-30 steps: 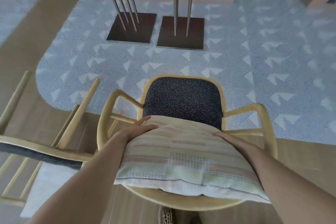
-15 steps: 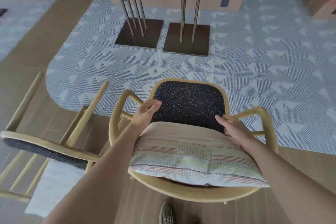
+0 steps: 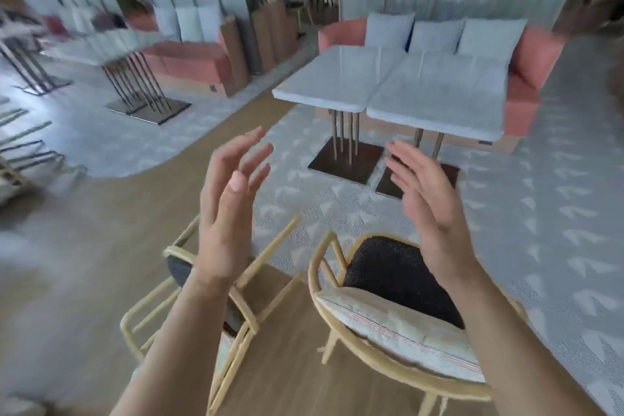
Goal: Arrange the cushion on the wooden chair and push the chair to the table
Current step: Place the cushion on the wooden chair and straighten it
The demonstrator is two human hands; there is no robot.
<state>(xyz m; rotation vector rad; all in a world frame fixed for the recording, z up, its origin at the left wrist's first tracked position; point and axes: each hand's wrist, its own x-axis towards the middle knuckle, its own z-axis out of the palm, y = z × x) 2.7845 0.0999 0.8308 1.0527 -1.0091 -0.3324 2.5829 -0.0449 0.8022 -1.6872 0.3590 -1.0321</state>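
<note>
While both hands hang raised in the air with fingers spread and nothing in them, the wooden chair (image 3: 398,324) stands below and between the forearms, its dark speckled seat facing away toward the bench (image 3: 391,84). The cushion (image 3: 405,334), pale with faint coloured stripes, lies against the curved back rail nearest the person, its long axis running across the chair from left to right, and it looks settled, so I judge the arranging part is about done.

The push is what remains. The bench, a pair of grey tops set edge to edge on thin metal legs, stands well apart from the chair, straight ahead and slightly to the right across the patterned carpet (image 3: 506,219). The chair's front points roughly that way, so a shove on the back rail should send it along its own front-to-back line toward the bench.

The right hand (image 3: 429,206) hovers directly above the chair's right side and is the nearer of the two; the left hand (image 3: 229,209) is over the gap between this chair and a second chair (image 3: 236,284) just beside it on the left. Both must drop down and back toward the person to reach the rail. The chair's rear legs seem to stand on the wood floor (image 3: 141,240) and its front over the carpet edge, though blur makes this uncertain.
</note>
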